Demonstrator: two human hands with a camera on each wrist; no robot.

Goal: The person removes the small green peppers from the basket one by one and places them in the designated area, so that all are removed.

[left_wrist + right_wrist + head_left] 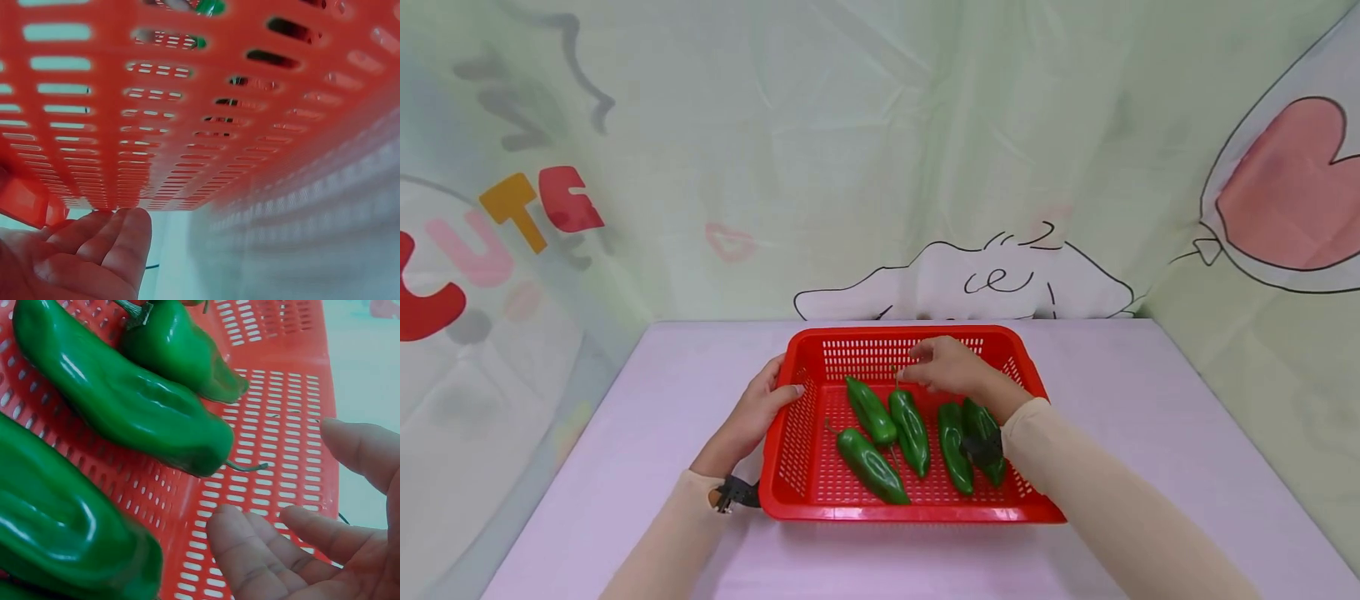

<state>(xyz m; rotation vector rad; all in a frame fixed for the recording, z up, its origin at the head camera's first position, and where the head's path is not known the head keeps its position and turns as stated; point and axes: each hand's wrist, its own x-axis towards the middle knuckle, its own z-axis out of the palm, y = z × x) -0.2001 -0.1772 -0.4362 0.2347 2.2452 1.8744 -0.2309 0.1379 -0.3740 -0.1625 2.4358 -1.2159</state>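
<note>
A red plastic basket (820, 512) with slotted walls holds several long green peppers. My left hand (760, 412) grips its left rim, thumb over the top and fingers along the outside; the left wrist view shows those fingers (128, 244) against the outer wall. Over the far part of the basket, my right hand (951, 367) reaches in near the stem of the middle green pepper (910, 429). In the right wrist view its thumb and fingers (247, 550) are spread apart with nothing between them, and that pepper's stem (250, 467) points toward them.
Two more green peppers lie left of the middle one, the nearer of them (871, 467) slanting toward the front wall. Under the right wrist, two others, including one green pepper (955, 450), lie side by side. The pale table (1135, 433) meets a printed curtain (865, 167) behind.
</note>
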